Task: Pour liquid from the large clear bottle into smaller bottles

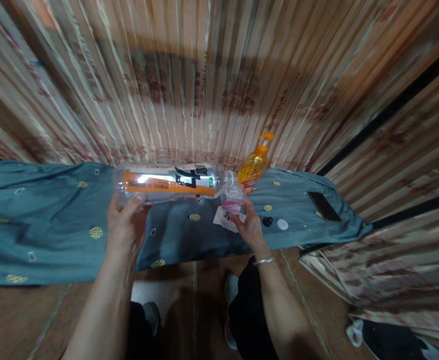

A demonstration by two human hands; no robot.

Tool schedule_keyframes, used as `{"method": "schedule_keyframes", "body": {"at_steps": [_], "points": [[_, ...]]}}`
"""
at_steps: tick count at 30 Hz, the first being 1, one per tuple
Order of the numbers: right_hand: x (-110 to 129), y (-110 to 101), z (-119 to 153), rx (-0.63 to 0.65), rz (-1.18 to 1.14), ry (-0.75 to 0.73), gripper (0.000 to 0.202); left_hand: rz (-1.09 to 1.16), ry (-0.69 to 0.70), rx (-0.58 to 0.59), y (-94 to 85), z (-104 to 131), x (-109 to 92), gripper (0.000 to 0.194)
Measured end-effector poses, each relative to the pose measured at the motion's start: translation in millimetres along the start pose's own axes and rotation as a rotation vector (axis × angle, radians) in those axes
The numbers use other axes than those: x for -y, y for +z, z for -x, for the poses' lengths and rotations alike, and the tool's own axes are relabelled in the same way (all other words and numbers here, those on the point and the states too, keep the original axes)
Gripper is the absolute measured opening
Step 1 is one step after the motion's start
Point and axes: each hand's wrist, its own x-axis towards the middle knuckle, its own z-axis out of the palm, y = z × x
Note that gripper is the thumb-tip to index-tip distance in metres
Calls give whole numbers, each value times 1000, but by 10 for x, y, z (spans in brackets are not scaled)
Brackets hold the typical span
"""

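My left hand [127,220] is closed round the base end of a large clear plastic bottle [166,181] with an orange and white label. The bottle lies on its side in the air, its neck pointing right. My right hand [248,224] grips a small clear bottle [233,199] with a pink label, held upright. The large bottle's mouth meets the small one's top; whether liquid passes between them I cannot make out. Just behind stands an orange pump bottle [254,167]. Under the small bottle lies a white paper packet [221,219].
A blue-green cloth with yellow prints [181,240] covers the narrow table. Right of my right hand lie a black cap [268,221], a white cap [282,224] and a dark phone [323,206]. A pleated curtain [189,90] hangs behind. Tiled floor [181,300] shows below.
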Motion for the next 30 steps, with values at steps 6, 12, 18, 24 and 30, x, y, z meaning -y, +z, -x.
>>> {"method": "schedule_keyframes", "body": {"at_steps": [6,12,18,24,30], "points": [[-15,-4,4,-1,15,13,64,-9,1,-5,4,2,-3,51],[12,-18,5,20,11,21,64,-1,14,10,18,11,-11,55],[30,-24,1,24,10,37,64,-12,16,1,27,15,-17,55],[35,-22,4,17,16,27,65,28,-25,-10,49,39,-36,57],[35,-35,11,17,18,26,64,48,-30,-30,76,38,-23,56]]}}
